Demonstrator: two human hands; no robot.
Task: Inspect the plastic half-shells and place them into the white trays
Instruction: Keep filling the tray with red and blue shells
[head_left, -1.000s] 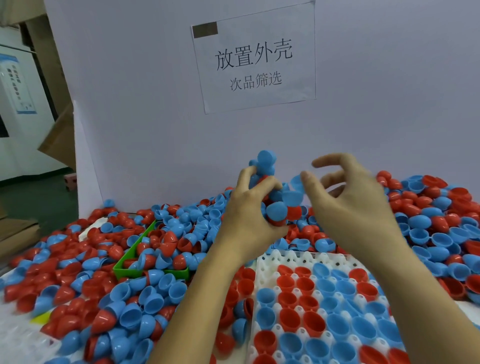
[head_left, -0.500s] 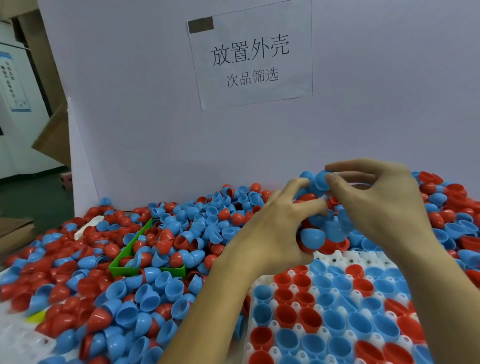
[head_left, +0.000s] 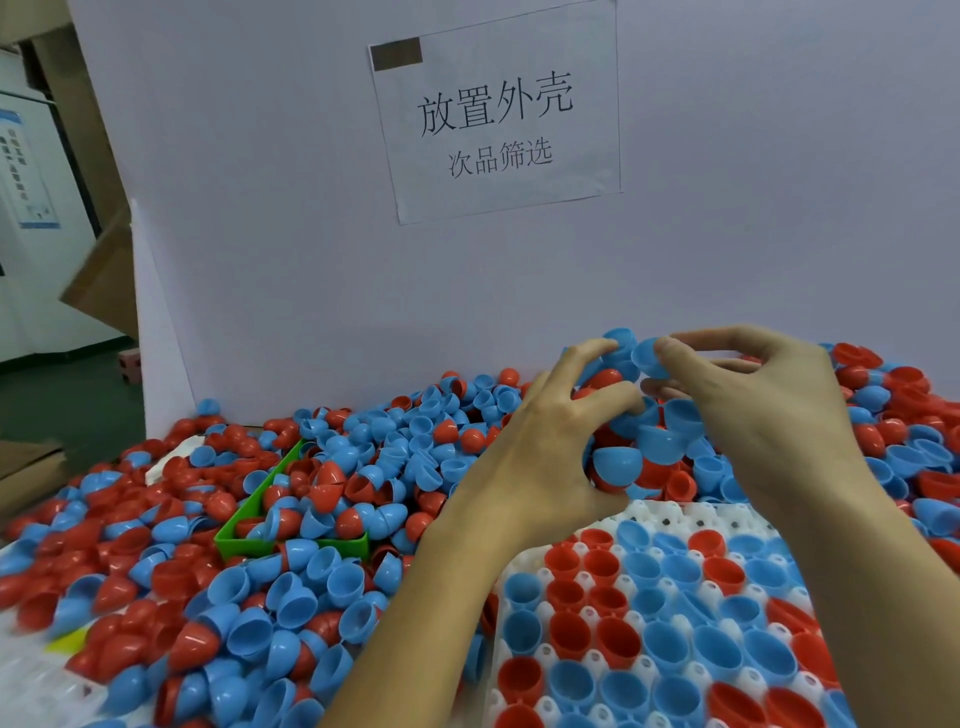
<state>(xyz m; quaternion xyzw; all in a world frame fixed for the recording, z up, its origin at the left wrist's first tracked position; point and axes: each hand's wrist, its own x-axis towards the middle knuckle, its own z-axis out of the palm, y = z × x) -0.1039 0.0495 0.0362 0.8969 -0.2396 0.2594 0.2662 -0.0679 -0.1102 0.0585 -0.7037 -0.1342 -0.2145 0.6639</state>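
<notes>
Both hands are raised over the heap of red and blue half-shells (head_left: 395, 457) that covers the table. The left hand (head_left: 540, 441) has its fingers (head_left: 597, 402) curled around a cluster of shells, a blue shell (head_left: 615, 467) showing under its palm. The right hand (head_left: 769, 410) pinches a blue half-shell (head_left: 647, 358) between thumb and forefinger, touching the left fingertips. The white tray (head_left: 670, 519), partly filled with shells, lies at the near right edge. A green bin (head_left: 291, 543) sits left of it. A paper sign (head_left: 493, 109) hangs on the white backboard.
</notes>
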